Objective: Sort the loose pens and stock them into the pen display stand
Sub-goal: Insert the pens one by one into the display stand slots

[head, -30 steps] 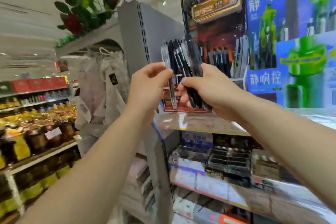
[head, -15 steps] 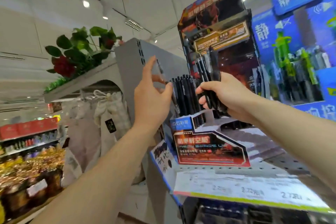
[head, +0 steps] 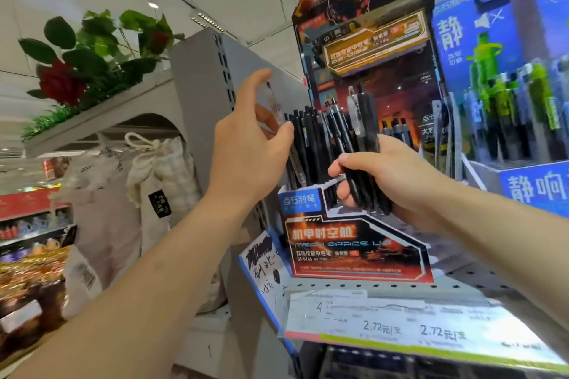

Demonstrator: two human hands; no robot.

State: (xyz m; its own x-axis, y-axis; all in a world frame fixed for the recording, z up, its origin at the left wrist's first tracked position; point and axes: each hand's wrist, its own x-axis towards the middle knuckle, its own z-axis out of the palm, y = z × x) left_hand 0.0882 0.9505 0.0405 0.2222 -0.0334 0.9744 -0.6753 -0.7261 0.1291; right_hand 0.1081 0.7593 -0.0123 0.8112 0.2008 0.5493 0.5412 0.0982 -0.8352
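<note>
- At the pen display stand (head: 357,252), left hand (head: 246,160) pinches a clear pen (head: 277,108); crowded slot may block it
- Right hand (head: 391,178) clenches a black pen bundle (head: 354,144); loosening could spill them

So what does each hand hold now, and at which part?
The right hand grips a bundle of black pens around their lower halves. The left hand pinches one clear pen near its middle, between thumb and fingers.

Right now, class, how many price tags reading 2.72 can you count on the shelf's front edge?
2. One 2.72 price tag sits below the pen display stand; the second is just right of it. Further labels are too blurred to read.
</note>
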